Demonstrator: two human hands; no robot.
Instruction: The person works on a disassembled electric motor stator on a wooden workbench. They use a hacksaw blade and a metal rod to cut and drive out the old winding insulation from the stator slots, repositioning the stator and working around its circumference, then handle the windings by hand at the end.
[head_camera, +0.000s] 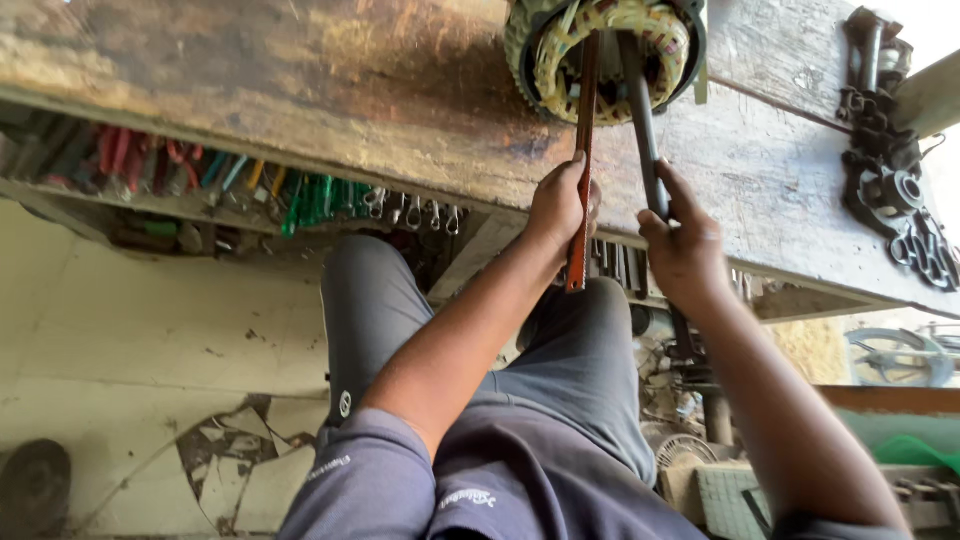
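My left hand (557, 205) has its grip clamped around a flat reddish-brown metal bar (582, 150), and my right hand (685, 245) is closed on a dark round rod (640, 110); both tools run from my hands up into the bore of a motor stator (605, 55) wound with yellowish and green coils, which sits on the worn wooden worktop (400, 90) near its far edge. The top of the stator is cut off by the frame, so I cannot make out how deep either tool goes inside it or what their tips touch. To the right on the worktop lies a cluster of dark metal parts (890, 170), partly cut off and too tangled to tell apart. Under the worktop's near edge hangs a row of tools: red-handled pliers (130, 155), green-handled ones (315, 200) and a line of spanners (415, 212), all in shadow and hard to make out. My knees in grey trousers (380, 300) press up close beneath the worktop, and my own forearms hide much of what lies behind them. Down on the cracked floor (230, 470) are broken tile pieces; on the right, beyond my arm, sit a fan-like part (685, 450) and a wheel (895, 355), blurred and half hidden.
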